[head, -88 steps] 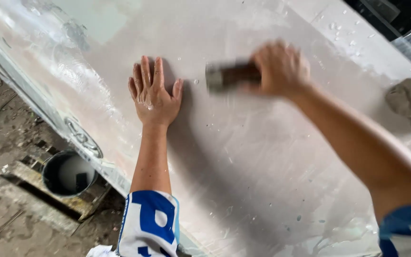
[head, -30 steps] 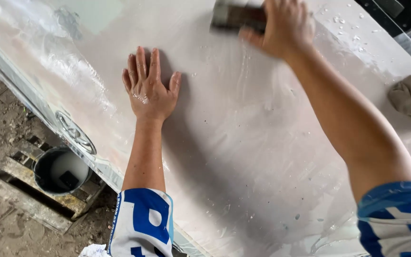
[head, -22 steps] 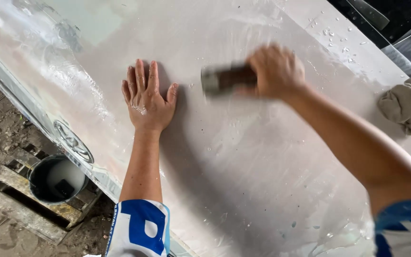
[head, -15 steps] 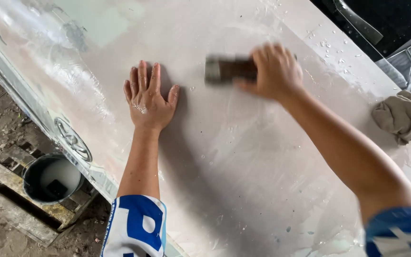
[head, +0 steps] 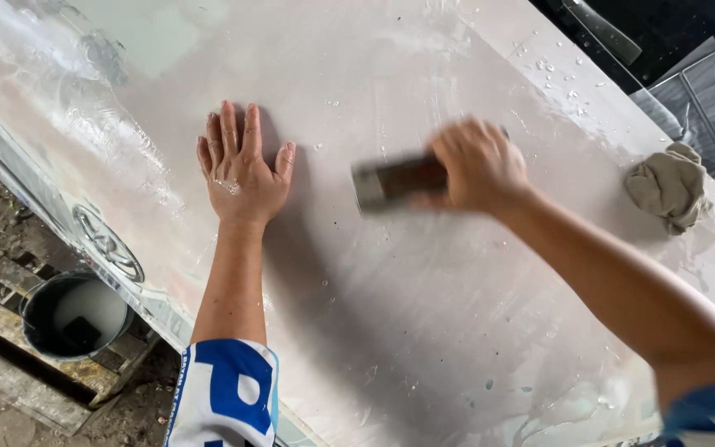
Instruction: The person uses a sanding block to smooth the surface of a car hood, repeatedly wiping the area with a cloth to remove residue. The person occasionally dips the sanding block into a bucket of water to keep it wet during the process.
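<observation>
A wide, wet, pale grey car bonnet fills most of the view. My left hand lies flat on it, fingers spread, holding nothing. My right hand grips a dark brown sanding block with a pale end and presses it against the bonnet, to the right of my left hand. The block is blurred with motion. Water drops and milky streaks cover the panel.
A crumpled beige rag lies on the bonnet at the right. A round emblem sits at the bonnet's front edge. Below it, a dark bucket of cloudy water stands on a wooden pallet on dirt ground.
My right hand has slid the sanding block back and forth over the bonnet, now lower and nearer me than half a second ago. My left hand has stayed flat in place.
</observation>
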